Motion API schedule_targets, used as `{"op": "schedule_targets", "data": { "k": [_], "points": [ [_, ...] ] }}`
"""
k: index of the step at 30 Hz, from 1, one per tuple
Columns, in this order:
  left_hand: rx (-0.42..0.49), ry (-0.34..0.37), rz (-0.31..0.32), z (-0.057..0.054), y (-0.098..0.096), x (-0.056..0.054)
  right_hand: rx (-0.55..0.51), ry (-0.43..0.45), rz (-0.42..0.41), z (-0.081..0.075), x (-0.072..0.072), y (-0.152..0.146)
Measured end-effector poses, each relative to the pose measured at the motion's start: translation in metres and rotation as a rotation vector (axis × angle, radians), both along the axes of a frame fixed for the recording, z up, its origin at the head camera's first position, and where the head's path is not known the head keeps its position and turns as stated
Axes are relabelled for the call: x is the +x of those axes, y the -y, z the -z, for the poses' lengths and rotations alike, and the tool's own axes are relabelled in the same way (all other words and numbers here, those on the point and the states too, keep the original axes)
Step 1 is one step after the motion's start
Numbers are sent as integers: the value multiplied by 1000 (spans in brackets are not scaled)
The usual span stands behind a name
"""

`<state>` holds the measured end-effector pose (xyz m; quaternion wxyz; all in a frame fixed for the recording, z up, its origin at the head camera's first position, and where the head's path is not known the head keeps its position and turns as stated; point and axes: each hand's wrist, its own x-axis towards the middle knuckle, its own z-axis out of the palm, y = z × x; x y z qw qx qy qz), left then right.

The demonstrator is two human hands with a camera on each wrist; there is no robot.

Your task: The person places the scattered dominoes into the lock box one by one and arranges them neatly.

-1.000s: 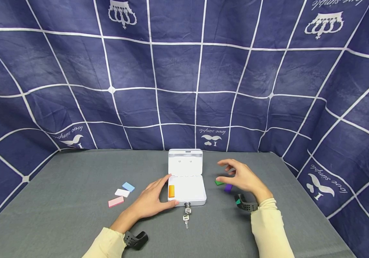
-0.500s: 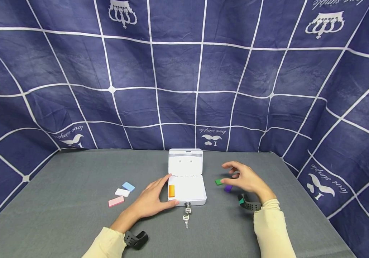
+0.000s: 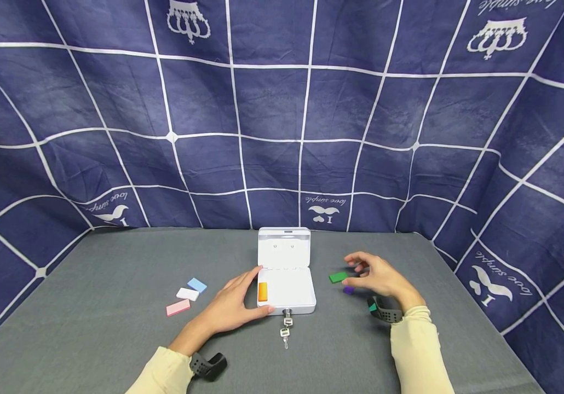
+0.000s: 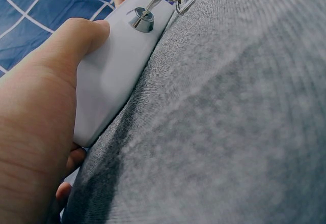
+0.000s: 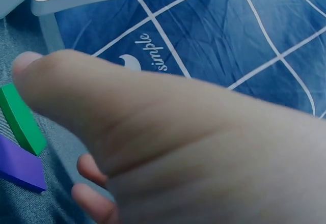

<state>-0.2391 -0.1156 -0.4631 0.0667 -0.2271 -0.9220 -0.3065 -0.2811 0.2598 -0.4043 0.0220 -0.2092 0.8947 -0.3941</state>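
Observation:
My left hand [image 3: 235, 303] grips the left side of a small white cash box [image 3: 289, 306], thumb on its front edge and fingertips at the back corner. The lid [image 3: 283, 249] stands raised. An orange block [image 3: 262, 291] lies inside the box, along its left wall. Keys [image 3: 286, 332] hang from the lock [image 4: 141, 20] at the front. To the right, my right hand [image 3: 375, 276] hovers with thumb and fingers apart and nothing between them. Close under its thumb lie a green block [image 5: 23, 122] and a purple block [image 5: 20, 165], the purple one partly hidden in the head view.
Left of the box, a blue block [image 3: 196, 285], a white block [image 3: 186, 294] and a pink block [image 3: 178, 307] lie on the grey cloth-covered table [image 3: 114, 328]. A dark blue curtain [image 3: 272, 109] with white lines hangs behind the table and along its right side.
My right hand has drawn back to the right from the green block, which now shows more fully. The left hand and the box have stayed in place.

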Motion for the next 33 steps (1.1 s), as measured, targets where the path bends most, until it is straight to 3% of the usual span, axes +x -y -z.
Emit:
{"op": "schedule_targets", "data": {
  "k": [21,33],
  "points": [
    [5,19,1,1,0,0,112,94,39,-1,5,-4],
    [10,-2,12,1,0,-1,114,138,32,2,6,-5]
  ]
}}
